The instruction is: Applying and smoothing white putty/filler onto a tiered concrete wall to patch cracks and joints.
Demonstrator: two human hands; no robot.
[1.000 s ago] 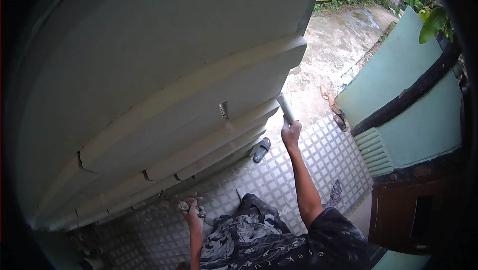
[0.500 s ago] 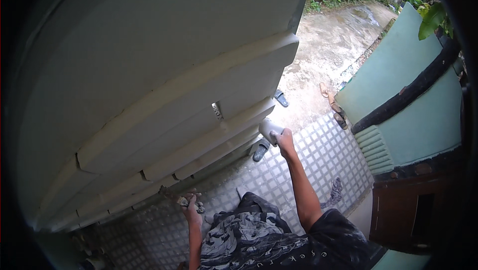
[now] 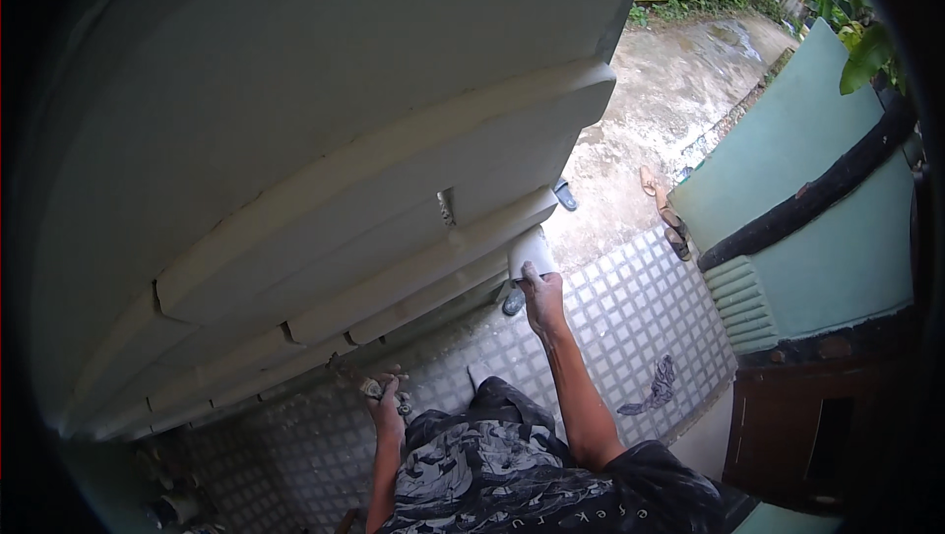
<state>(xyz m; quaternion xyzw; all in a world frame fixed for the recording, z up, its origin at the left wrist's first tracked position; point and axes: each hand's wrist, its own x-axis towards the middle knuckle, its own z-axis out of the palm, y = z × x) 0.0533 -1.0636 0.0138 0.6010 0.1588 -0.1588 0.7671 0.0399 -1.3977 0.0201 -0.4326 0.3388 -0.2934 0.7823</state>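
My right hand (image 3: 542, 300) is closed on a thin, pale flat spreader (image 3: 533, 251), thumb on its face. The spreader is up against or just beside the outer end of the pale wall's lower ledges (image 3: 512, 214); I cannot tell whether it touches. Low beside the same wall, my left hand (image 3: 387, 410) is curled around a lumpy, mottled grey wad (image 3: 372, 388). Whether that wad is cloth or paste is too small to tell. Whitish smears coat the fingers of both hands.
The stepped wall (image 3: 325, 71) fills the left side, with a small slot (image 3: 446, 207). Sandals (image 3: 675, 237) lie by the green wall (image 3: 778, 170), another slipper (image 3: 514, 300) below the ledges. A crumpled grey cloth (image 3: 654, 386) rests on the tiled floor (image 3: 630, 308).
My right hand has shifted slightly left and down, bringing the spreader flatter and closer along the ledge end. My left hand, still holding the wad, has moved a little right.
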